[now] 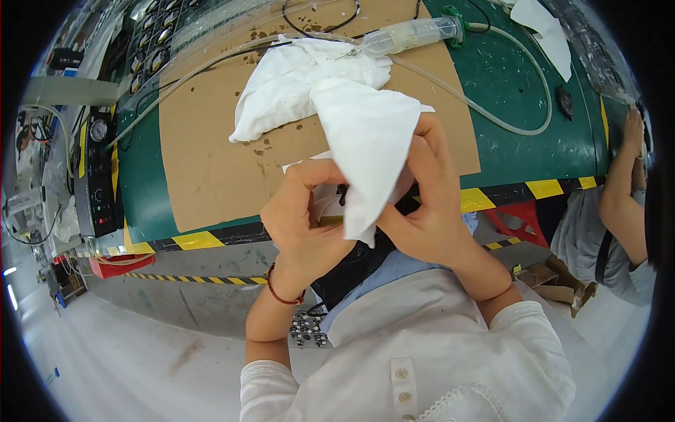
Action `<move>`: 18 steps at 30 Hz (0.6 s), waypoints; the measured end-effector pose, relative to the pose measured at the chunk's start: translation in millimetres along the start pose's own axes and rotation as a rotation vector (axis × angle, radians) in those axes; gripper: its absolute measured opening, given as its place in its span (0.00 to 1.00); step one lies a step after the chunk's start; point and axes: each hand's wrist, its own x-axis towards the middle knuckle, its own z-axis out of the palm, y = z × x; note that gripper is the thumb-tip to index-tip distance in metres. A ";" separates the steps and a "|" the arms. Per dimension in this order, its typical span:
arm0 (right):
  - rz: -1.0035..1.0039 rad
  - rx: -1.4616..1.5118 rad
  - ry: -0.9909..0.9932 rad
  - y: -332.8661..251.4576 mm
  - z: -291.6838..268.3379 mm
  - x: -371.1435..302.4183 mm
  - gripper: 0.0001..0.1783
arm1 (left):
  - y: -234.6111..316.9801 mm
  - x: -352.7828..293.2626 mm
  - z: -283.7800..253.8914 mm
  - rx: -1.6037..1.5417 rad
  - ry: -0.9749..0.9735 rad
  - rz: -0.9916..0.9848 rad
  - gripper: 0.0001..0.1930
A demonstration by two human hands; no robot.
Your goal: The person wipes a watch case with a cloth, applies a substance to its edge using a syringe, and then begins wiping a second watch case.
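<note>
Both my hands are raised at the table's front edge with a white cloth (373,141) between them, its loose end hanging down in a fold. My left hand (302,218) is closed, thumb and fingers bent in at the cloth's left side. On the other side, my right hand (430,200) pinches the cloth between thumb and fingers. A small dark piece (342,194) peeks out beside the left fingertips; the cloth hides most of it. Beyond the hands lies a crumpled pile of white cloth (281,84), with a clear dispensing syringe (415,35) resting its needle end on it.
Stained cardboard (211,162) covers part of the green table (506,91). A hose (541,105) loops from the syringe. A black control box with a gauge (98,176) stands left. Trays of small parts (151,42) sit far left. Another person's arm (619,176) is at right.
</note>
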 end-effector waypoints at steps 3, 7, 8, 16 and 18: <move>-0.036 -0.030 -0.006 6.5 3.2 -0.7 0.21 | -2.4 -2.1 -2.9 -0.054 0.013 -0.094 0.15; 0.115 0.055 0.011 0.3 1.7 -0.4 0.15 | -3.4 1.6 -2.8 -0.148 -0.014 -0.102 0.18; 0.114 0.056 0.012 5.1 1.2 -1.6 0.15 | -2.9 3.0 -1.7 -0.213 -0.035 -0.058 0.19; 0.108 0.270 0.466 16.2 15.4 -1.5 0.11 | 1.0 4.2 0.6 -0.252 0.045 -0.095 0.17; 0.096 0.213 0.433 18.4 7.4 -7.9 0.11 | 0.7 4.3 -1.2 -0.226 0.074 -0.108 0.17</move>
